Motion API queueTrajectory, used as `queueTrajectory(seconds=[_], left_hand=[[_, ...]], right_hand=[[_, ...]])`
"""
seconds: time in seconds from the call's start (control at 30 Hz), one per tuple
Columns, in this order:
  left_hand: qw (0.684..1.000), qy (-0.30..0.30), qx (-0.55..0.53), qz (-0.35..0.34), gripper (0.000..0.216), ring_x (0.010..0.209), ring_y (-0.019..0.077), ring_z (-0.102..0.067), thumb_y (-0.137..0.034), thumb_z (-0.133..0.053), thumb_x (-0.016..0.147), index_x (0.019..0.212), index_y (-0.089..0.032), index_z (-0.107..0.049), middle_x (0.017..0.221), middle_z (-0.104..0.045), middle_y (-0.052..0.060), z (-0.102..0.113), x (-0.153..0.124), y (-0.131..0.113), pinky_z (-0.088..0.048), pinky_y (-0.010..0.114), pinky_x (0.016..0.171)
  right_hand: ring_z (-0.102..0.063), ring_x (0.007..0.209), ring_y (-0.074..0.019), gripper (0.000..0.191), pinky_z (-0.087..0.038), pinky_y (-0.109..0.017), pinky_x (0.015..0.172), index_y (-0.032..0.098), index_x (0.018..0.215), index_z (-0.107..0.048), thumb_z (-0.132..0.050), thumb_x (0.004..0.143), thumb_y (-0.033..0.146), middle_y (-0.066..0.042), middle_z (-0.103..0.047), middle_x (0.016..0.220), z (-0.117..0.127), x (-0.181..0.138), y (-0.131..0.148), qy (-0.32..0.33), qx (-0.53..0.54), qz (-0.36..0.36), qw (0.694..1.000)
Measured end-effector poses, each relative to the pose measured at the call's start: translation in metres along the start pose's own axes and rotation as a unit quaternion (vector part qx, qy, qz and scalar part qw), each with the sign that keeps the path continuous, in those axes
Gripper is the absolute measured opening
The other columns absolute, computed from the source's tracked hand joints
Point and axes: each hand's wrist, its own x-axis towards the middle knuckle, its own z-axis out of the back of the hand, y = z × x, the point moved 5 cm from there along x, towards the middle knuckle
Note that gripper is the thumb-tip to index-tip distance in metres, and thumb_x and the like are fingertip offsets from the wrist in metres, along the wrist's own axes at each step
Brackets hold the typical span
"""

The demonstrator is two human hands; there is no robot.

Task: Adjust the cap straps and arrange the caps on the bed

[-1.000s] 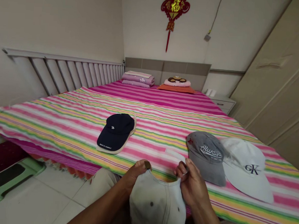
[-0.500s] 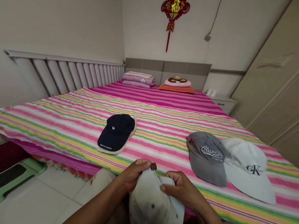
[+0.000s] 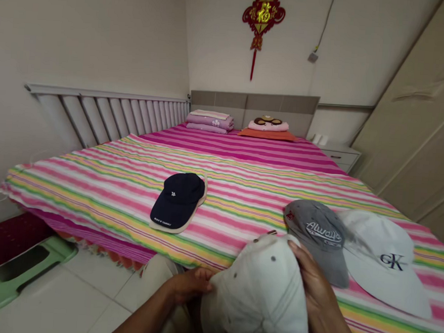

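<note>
I hold a white cap [image 3: 260, 296] low in front of me with both hands. My left hand [image 3: 187, 286] grips its lower left edge with curled fingers. My right hand [image 3: 310, 284] presses along the cap's right side, fingers wrapped on the crown. The cap's crown faces up, with small eyelets showing. Just beyond it on the striped bed [image 3: 130, 180] lie a grey cap [image 3: 321, 239] with lettering and a white cap [image 3: 384, 261] with dark letters, overlapping. A navy cap [image 3: 177, 201] lies further left on the bed.
Folded bedding [image 3: 210, 121] and a pillow [image 3: 268, 129] sit at the headboard. A slatted rail [image 3: 115, 113] runs along the left wall. A green stool [image 3: 20, 269] stands on the tiled floor at left. A nightstand [image 3: 340, 154] and wardrobe doors [image 3: 426, 130] are at right.
The white cap has been lifted and moved right, with its crown now facing up. My right hand shifted from the back strap to the cap's right side. The view moved slightly.
</note>
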Motion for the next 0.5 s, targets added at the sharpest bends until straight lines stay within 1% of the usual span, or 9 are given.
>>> queueTrajectory(seconds=[0.03,0.1,0.2,0.27,0.37,0.43,0.5], left_hand=[[0.999,-0.001,-0.036,-0.015,0.036,0.074,0.0180,-0.062,-0.022,-0.072,0.056,0.089,-0.010,-0.067,0.079,-0.068,0.009,0.001,-0.003,0.005,-0.043,0.027,0.072],[0.992,-0.016,-0.108,-0.055,0.042,0.078,0.0207,-0.063,-0.020,-0.071,0.056,0.096,-0.011,-0.065,0.082,-0.068,0.010,0.002,-0.008,0.013,-0.043,0.030,0.076],[0.975,-0.060,-0.187,-0.103,0.036,0.081,0.0226,-0.063,-0.016,-0.067,0.059,0.095,-0.014,-0.066,0.083,-0.069,0.009,0.008,-0.016,0.019,-0.044,0.033,0.079],[0.965,-0.092,-0.211,-0.124,0.031,0.081,0.0223,-0.064,-0.013,-0.064,0.062,0.093,-0.016,-0.067,0.084,-0.070,0.008,0.014,-0.022,0.014,-0.045,0.034,0.081],[0.955,-0.123,-0.217,-0.164,0.026,0.080,0.0202,-0.065,-0.011,-0.059,0.068,0.091,-0.017,-0.067,0.085,-0.070,0.007,0.026,-0.033,-0.009,-0.045,0.033,0.083],[0.947,-0.128,-0.213,-0.202,0.024,0.079,0.0178,-0.065,-0.009,-0.055,0.072,0.090,-0.018,-0.067,0.087,-0.070,0.006,0.036,-0.041,-0.032,-0.046,0.030,0.084],[0.940,-0.120,-0.208,-0.244,0.025,0.079,0.0157,-0.065,-0.007,-0.051,0.075,0.090,-0.019,-0.067,0.088,-0.070,0.005,0.045,-0.047,-0.060,-0.046,0.026,0.083]], right_hand=[[-0.060,0.049,-0.0158,0.028,-0.049,-0.028,0.052,0.021,0.074,-0.060,-0.076,0.050,0.023,0.004,-0.066,0.059,0.003,0.003,0.004,-0.021,0.015,0.001,1.000],[-0.060,0.047,-0.0165,0.027,-0.050,-0.029,0.051,0.021,0.070,-0.060,-0.076,0.048,0.022,0.004,-0.065,0.056,0.008,0.008,0.007,-0.042,0.036,0.003,0.998],[-0.059,0.047,-0.0143,0.026,-0.051,-0.026,0.050,0.020,0.068,-0.060,-0.076,0.048,0.016,0.006,-0.065,0.055,0.018,0.018,0.007,-0.061,0.040,0.024,0.997],[-0.059,0.048,-0.0124,0.025,-0.050,-0.022,0.049,0.019,0.070,-0.061,-0.074,0.050,0.013,0.006,-0.065,0.057,0.030,0.027,0.004,-0.085,0.040,0.033,0.995],[-0.059,0.049,-0.0100,0.020,-0.049,-0.018,0.046,0.018,0.073,-0.061,-0.069,0.055,0.014,0.004,-0.067,0.061,0.058,0.038,-0.001,-0.156,0.054,0.047,0.985],[-0.059,0.047,-0.0100,0.014,-0.048,-0.018,0.043,0.018,0.072,-0.059,-0.065,0.059,0.021,0.003,-0.067,0.061,0.076,0.043,-0.004,-0.189,0.041,0.060,0.979],[-0.060,0.047,-0.0109,0.011,-0.049,-0.020,0.044,0.019,0.068,-0.056,-0.062,0.061,0.023,0.003,-0.066,0.057,0.091,0.045,-0.011,-0.210,0.033,0.067,0.975]])
